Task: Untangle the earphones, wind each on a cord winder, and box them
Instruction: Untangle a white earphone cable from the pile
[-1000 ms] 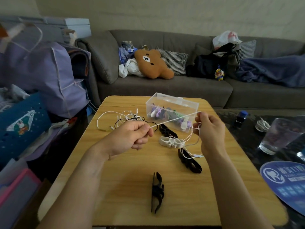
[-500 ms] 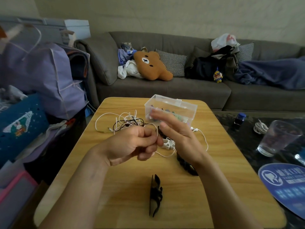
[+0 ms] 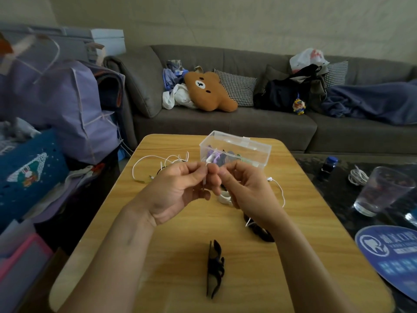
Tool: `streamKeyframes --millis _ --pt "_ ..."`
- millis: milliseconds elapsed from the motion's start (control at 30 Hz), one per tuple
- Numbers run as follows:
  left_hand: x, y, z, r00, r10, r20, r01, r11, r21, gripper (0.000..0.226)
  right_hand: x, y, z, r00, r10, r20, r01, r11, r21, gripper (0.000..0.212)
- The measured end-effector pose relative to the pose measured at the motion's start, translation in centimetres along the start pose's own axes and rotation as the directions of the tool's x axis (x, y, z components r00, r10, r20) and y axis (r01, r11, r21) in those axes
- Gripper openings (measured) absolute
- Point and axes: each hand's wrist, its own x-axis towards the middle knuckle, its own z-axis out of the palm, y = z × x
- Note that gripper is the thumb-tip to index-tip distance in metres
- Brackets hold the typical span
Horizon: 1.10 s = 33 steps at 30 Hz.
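Hands on thin white earphones

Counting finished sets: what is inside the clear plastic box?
Through the clear plastic box wall, purple, dark and greenish winders with white cord show. The left hand and right hand cover its lower front, so no count.

Clear glossy plastic box on a smooth wood-grain table; matt cloth sofa.

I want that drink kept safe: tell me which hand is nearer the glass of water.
Right. The right hand is over the table's middle, on the side toward the glass; the left hand lies beyond it, farther from the glass.
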Motion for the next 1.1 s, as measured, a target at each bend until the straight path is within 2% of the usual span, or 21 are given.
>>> streamKeyframes --millis 167,333,400,433,500,567,667,800,933,1100 --pt "0.4 -0.4 1.4 0.975 0.064 -0.213 -0.086 0.991 -0.098 0.023 -0.2 0.0 0.0 0.995 0.087 0.037 -0.075 0.964 -0.255 0.02" --pt "0.9 -0.6 1.5 0.909 0.125 -0.397 -0.199 0.969 -0.149 0.02 -0.4 -0.3 0.9 0.972 0.187 0.14 -0.077 0.823 -0.563 0.022" --pt "1.1 -1.0 1.4 0.878 0.194 -0.437 -0.228 0.973 -0.027 0.014 -0.5 -0.4 1.2 0.966 0.21 0.152 -0.076 0.789 -0.609 0.023" --pt "1.1 -1.3 1.3 0.865 0.245 -0.438 -0.219 0.97 0.11 0.013 -0.6 -0.6 1.4 0.966 0.211 0.149 -0.077 0.784 -0.616 0.024" --pt "1.2 -1.9 1.1 0.857 0.351 -0.376 -0.174 0.886 0.431 0.018 -0.7 -0.9 1.5 0.967 0.208 0.145 -0.073 0.778 -0.624 0.025" --pt "1.3 -2.4 0.8 0.877 0.387 -0.284 -0.135 0.767 0.627 0.023 -0.7 -1.4 1.2 0.971 0.178 0.159 -0.039 0.777 -0.629 0.026" --pt "1.3 -2.3 1.2 0.937 0.32 -0.142 -0.124 0.682 0.721 0.026 -0.8 -2.2 0.1 0.984 0.099 0.149 0.007 0.812 -0.583 0.031" --pt "1.1 -1.6 2.1 0.998 0.054 -0.044 -0.012 0.76 0.649 0.025 -0.8 -2.4 -1.7 0.995 0.093 0.048 -0.056 0.859 -0.509 0.028" --pt "0.9 -1.5 1.7 0.986 -0.163 -0.036 0.15 0.774 0.615 0.03 -0.6 -1.8 -2.6 0.995 0.03 -0.091 -0.071 0.868 -0.491 0.022" --pt "1.0 -1.2 1.4 0.973 -0.206 -0.101 0.229 0.87 0.437 0.029 -0.3 -0.8 -3.1 0.982 0.077 -0.17 -0.142 0.899 -0.414 0.025"
